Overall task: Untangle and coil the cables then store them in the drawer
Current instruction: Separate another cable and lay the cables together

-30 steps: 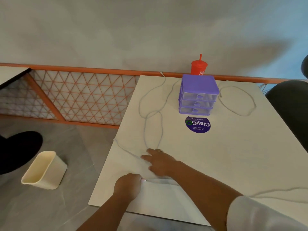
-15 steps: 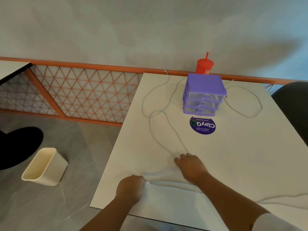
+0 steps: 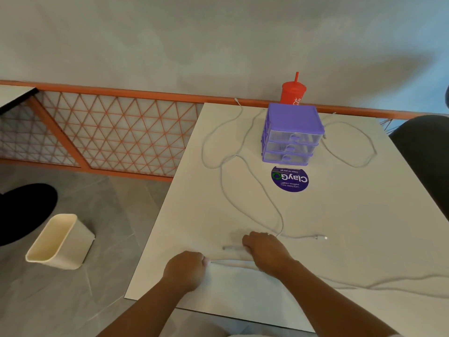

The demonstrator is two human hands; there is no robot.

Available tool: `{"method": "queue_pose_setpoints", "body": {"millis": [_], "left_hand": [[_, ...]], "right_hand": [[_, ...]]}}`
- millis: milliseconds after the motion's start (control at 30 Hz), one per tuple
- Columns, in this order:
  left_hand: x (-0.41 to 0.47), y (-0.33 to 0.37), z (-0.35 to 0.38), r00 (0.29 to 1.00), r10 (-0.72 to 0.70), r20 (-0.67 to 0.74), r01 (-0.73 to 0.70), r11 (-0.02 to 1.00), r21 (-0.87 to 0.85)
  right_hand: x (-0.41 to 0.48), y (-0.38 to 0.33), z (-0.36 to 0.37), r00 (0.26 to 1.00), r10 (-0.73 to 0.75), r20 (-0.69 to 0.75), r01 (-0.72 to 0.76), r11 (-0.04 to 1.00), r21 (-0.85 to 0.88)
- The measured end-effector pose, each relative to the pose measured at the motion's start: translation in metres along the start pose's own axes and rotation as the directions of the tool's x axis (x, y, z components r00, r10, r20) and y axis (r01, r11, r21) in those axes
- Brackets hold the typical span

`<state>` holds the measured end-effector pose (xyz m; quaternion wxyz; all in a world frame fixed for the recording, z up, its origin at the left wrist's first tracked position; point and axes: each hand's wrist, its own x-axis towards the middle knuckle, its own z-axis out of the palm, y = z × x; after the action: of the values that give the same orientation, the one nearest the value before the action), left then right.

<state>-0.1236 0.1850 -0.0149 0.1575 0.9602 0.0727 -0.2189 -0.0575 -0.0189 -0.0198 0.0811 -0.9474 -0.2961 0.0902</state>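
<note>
The white cable (image 3: 301,237) is sprawled in loose loops over the left half of the table (image 3: 364,227), running from the back edge down to your hands. Its connector (image 3: 321,237) lies free just right of your right hand (image 3: 264,249).

Your left hand (image 3: 184,271) is a closed fist pinching a stretch of it near the front edge. Your right hand has its fingers curled down over the strands just beside it.

It looks light and floppy, probably a bit springy, so I'd guess it kinks if you yank. Take it close to the connector and feed easy loops into the left fist.

More cable loops lie right of the purple drawer unit (image 3: 291,132) and along the near right. Can't tell if it's the same one. All three drawers look closed, so you'll need a spare hand.
</note>
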Motion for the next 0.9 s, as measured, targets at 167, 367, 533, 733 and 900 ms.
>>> {"method": "queue_pose_setpoints", "body": {"millis": [167,367,533,733,900], "left_hand": [[-0.003,0.000,-0.046,0.809,-0.020,0.588,0.483,0.593,-0.645],[-0.017,0.003,-0.086,0.738,0.460,0.494,0.506,0.106,-0.856],[-0.025,0.030,-0.103,0.754,0.467,0.461,0.474,0.099,-0.875],[-0.039,0.056,-0.119,0.791,0.444,0.422,0.379,0.187,-0.906],[-0.050,0.070,-0.126,0.828,0.412,0.382,0.311,0.230,-0.922]], "right_hand": [[-0.001,0.007,-0.046,0.929,0.368,-0.039,-0.245,0.692,0.679],[-0.021,-0.018,-0.115,0.924,0.339,-0.176,0.041,0.371,0.928],[-0.035,-0.041,-0.150,0.969,0.073,-0.237,0.167,0.517,0.839],[-0.043,-0.063,-0.153,0.964,-0.062,-0.258,0.237,0.639,0.732],[-0.044,-0.071,-0.145,0.969,-0.092,-0.228,0.227,0.687,0.691]]}}
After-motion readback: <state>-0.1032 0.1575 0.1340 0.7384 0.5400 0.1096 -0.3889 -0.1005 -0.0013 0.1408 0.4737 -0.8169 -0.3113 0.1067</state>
